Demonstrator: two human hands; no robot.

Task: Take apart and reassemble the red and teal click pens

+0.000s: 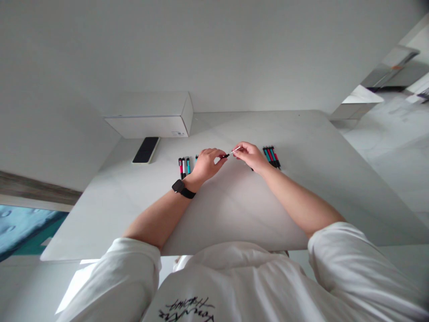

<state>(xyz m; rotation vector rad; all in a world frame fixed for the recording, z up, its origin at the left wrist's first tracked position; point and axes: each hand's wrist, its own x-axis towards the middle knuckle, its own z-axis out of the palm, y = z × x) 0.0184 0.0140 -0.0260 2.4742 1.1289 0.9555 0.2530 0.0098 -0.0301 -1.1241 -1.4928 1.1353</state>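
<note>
And here are both hands, up close together over the middle of the desk point(228, 214)! The left hand point(209, 162) has its thumb and fingertips pinched on a small black piece point(226, 155), its inner end pointing across at the other hand. The right hand point(250, 156) is grasping too, thumb and fingers on a thin white stick point(236, 149) that slants down toward that black piece. Their ends meet in the gap between the hands, though from here it's too tiny to tell whether they're joined.

Look just left of the left hand: a short row of pens, a red pen point(181, 167), a white pen point(184, 167) and a teal pen point(188, 166), side by side. Over to the right of the right hand, a tight cluster of pens point(271, 156) in black, teal and red, lying near but apart from it. Peeking out on the near side of that hand, a little dark tip point(252, 169), mostly covered!

Farther left of the left hand lies a phone point(146, 150), screen dark, and beyond it a long white box point(147, 126). A black watch point(182, 188) circles the left wrist.
</note>
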